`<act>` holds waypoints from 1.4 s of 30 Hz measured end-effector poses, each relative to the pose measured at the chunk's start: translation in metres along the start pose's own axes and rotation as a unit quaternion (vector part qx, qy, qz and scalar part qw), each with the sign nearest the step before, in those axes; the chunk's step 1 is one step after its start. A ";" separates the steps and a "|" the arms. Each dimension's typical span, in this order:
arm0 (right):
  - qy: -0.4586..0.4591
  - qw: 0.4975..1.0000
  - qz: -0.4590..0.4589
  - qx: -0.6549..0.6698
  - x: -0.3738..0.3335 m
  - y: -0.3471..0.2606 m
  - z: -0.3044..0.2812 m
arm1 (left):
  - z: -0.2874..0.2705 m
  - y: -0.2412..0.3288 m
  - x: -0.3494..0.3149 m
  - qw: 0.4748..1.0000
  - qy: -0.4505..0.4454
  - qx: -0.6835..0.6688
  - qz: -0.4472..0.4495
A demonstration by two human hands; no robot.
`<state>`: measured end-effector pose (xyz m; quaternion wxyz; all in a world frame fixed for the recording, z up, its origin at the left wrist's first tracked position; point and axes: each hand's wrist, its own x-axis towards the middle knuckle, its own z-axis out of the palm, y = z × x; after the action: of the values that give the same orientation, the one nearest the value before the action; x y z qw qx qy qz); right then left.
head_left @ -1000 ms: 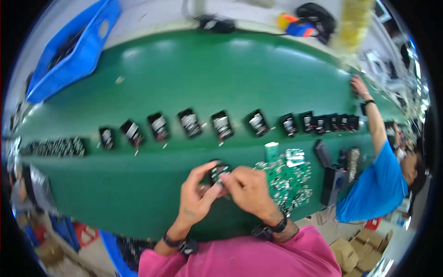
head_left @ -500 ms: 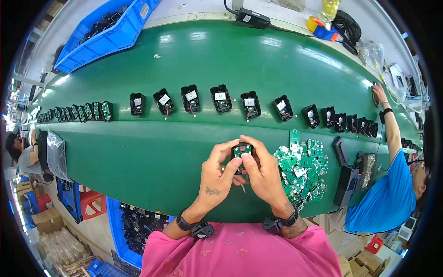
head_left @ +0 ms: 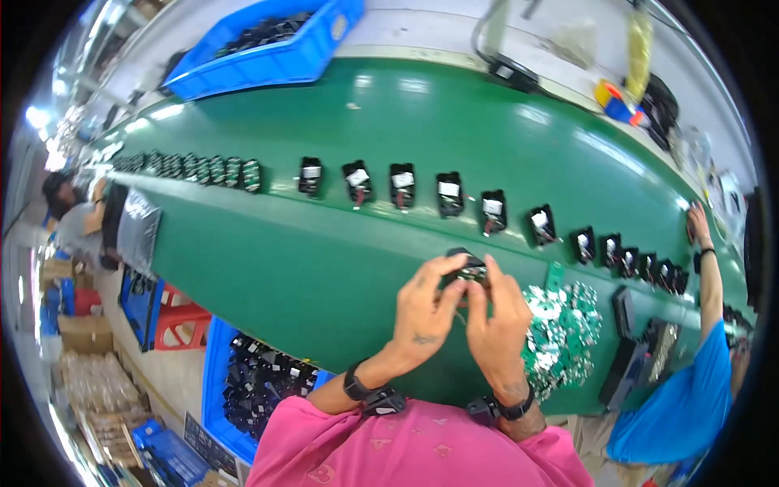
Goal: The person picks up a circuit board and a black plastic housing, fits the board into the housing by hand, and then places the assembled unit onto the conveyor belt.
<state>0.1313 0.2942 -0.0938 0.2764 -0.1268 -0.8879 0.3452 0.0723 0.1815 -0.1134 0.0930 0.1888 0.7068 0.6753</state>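
Observation:
Between my two hands, above the near part of the green bench, is a small black plastic housing [head_left: 459,261] with a circuit board set in it. My left hand [head_left: 425,303] grips its left side, thumb near the board. On the other side my right hand [head_left: 497,312] closes on it with thumb and fingers. A thin wire seems to hang below, blurred. Just right of my right hand lies a heap of green circuit boards [head_left: 564,337]. Beyond my hands stands a row of open black housings [head_left: 449,195] with white blocks and red wires inside.
Filled black housings [head_left: 217,170] line up at the left. A blue bin [head_left: 260,77] stands at the back left; another blue bin [head_left: 213,381], full of black parts, sits below the bench. A co-worker in a blue shirt [head_left: 677,406] reaches across at the right, near black cases [head_left: 625,373].
My view has swung, so the bench appears shifted right and tilted. The housing in my hands is tipped, its board now seen at a steeper slant. Both hands still hold it.

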 end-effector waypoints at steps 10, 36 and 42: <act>-0.054 0.896 0.284 0.338 -0.001 0.011 -0.030 | -0.012 0.011 0.000 0.978 -0.053 -0.151 -0.134; -0.032 0.996 0.057 0.066 -0.007 0.025 -0.023 | 0.002 0.021 0.000 0.974 -0.146 -0.093 -0.146; -0.053 0.962 0.151 0.220 -0.007 0.024 -0.017 | 0.009 0.016 0.002 0.967 -0.119 -0.134 -0.181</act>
<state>0.1478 0.3183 -0.1026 0.1944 -0.1766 -0.7741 0.5760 0.0765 0.1910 -0.0979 0.3214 0.1227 0.6159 0.7087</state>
